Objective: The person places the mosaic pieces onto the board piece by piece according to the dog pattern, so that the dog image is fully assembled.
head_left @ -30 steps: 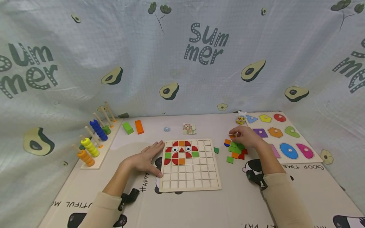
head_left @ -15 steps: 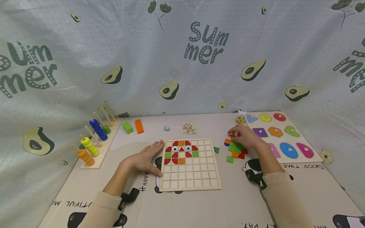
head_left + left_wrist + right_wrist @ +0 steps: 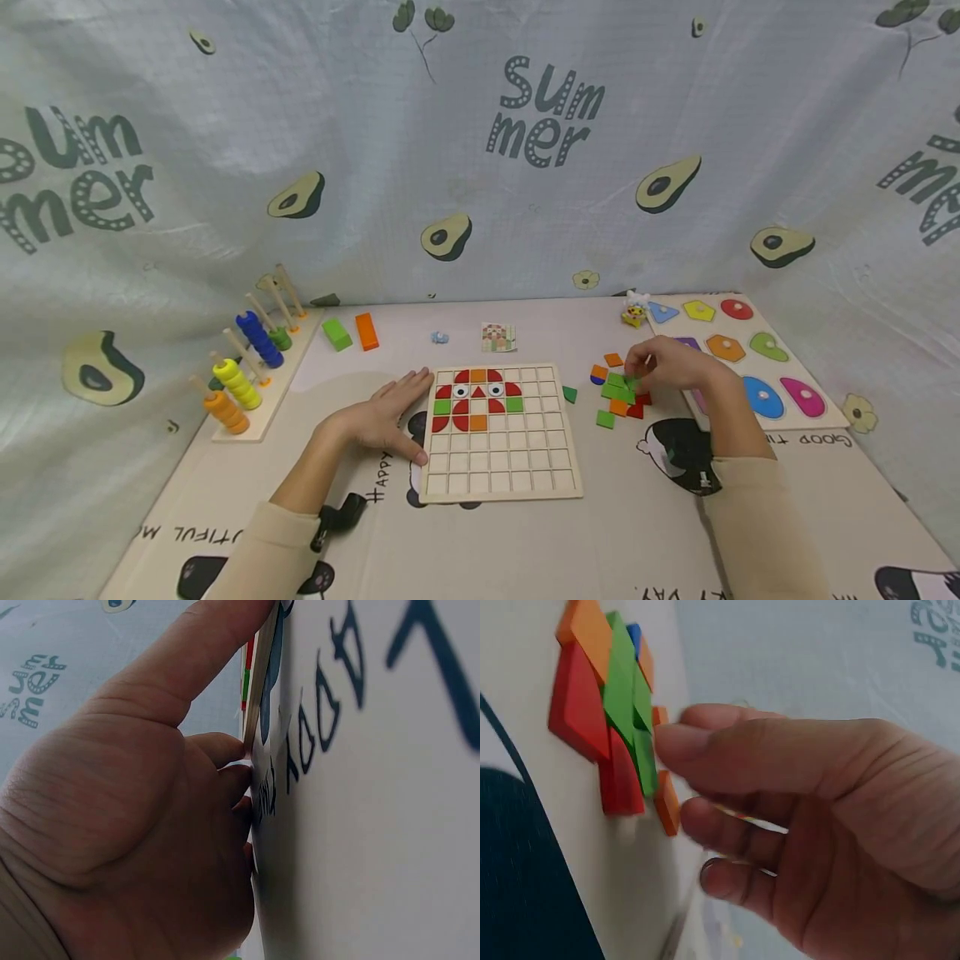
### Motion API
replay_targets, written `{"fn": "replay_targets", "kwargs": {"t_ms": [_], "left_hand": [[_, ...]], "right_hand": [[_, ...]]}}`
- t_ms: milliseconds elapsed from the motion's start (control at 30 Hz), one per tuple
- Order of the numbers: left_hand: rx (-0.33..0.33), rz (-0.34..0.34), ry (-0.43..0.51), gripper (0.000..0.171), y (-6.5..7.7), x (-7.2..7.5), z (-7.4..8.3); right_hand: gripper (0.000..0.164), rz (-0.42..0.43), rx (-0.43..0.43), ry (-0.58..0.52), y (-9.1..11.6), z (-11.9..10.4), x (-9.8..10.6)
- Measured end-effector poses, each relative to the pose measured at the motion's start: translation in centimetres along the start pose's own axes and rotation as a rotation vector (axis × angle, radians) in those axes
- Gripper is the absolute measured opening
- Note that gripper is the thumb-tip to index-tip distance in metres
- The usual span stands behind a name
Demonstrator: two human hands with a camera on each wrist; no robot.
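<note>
My left hand (image 3: 378, 421) lies with fingers spread along the left edge of a wooden grid board (image 3: 498, 462). In the left wrist view its thumb (image 3: 202, 649) reaches the board's edge. Red, orange and green tiles and two eye tiles fill part of the board's upper left. My right hand (image 3: 671, 364) is over a small pile of coloured tiles (image 3: 617, 392) right of the board. In the right wrist view its thumb tip (image 3: 679, 742) is close to a green piece (image 3: 645, 761), the other fingers are loosely curved, and nothing shows between them.
A peg stacker with coloured rings (image 3: 255, 337) stands at the left. Green (image 3: 337, 335) and orange blocks (image 3: 367, 332), a small blue figure (image 3: 439, 337) and a picture card (image 3: 498, 337) lie at the back. A shape puzzle board (image 3: 802, 371) and a small toy figure (image 3: 634, 310) are at the right.
My right hand has moved right and slightly nearer, off the orange tile at the back of the pile to the green tiles. That orange tile now shows fully. The left hand stays put.
</note>
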State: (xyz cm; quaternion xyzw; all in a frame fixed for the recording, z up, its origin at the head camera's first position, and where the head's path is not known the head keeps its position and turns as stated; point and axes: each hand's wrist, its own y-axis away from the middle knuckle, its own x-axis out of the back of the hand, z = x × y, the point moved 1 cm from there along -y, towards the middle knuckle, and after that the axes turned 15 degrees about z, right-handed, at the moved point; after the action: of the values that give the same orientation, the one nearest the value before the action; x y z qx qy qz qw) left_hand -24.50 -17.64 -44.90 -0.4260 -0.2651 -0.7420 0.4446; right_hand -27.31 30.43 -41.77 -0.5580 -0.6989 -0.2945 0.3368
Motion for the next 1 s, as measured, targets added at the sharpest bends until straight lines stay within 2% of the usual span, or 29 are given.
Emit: {"fn": "replay_targets", "kwargs": {"t_ms": [100, 167, 367, 567, 667, 767, 900, 1000], "left_hand": [[-0.002, -0.002, -0.005, 0.131, 0.0, 0.1, 0.0], [-0.001, -0.004, -0.008, 0.131, -0.1, 0.0, 0.0], [-0.011, -0.006, -0.005, 0.131, -0.2, 0.0, 0.1], [-0.011, -0.005, -0.010, 0.132, -0.3, 0.1, 0.1], [-0.016, -0.007, -0.005, 0.132, -0.2, 0.1, 0.1], [-0.018, -0.007, -0.009, 0.132, -0.2, 0.1, 0.0], [-0.015, -0.009, -0.007, 0.132, -0.2, 0.1, -0.1], [-0.017, -0.008, 0.002, 0.131, -0.1, 0.1, -0.2]], "right_hand": [[0.020, -0.083, -0.035, 0.005, 0.6, 0.5, 0.4], [0.020, -0.108, -0.056, 0.007, 0.7, 0.8, 0.4], [0.021, -0.086, -0.093, 0.040, 0.9, 0.8, 0.4], [0.019, -0.094, -0.069, 0.041, 1.3, 0.6, 0.7], [0.017, -0.082, -0.026, 0.017, 1.4, 0.4, 0.9], [0.012, -0.055, 0.044, -0.058, 1.2, -0.2, 1.0], [0.012, -0.005, 0.181, -0.172, 0.6, -2.5, 0.2], [0.013, 0.038, 0.260, -0.207, 0.1, -5.1, -1.0]]}}
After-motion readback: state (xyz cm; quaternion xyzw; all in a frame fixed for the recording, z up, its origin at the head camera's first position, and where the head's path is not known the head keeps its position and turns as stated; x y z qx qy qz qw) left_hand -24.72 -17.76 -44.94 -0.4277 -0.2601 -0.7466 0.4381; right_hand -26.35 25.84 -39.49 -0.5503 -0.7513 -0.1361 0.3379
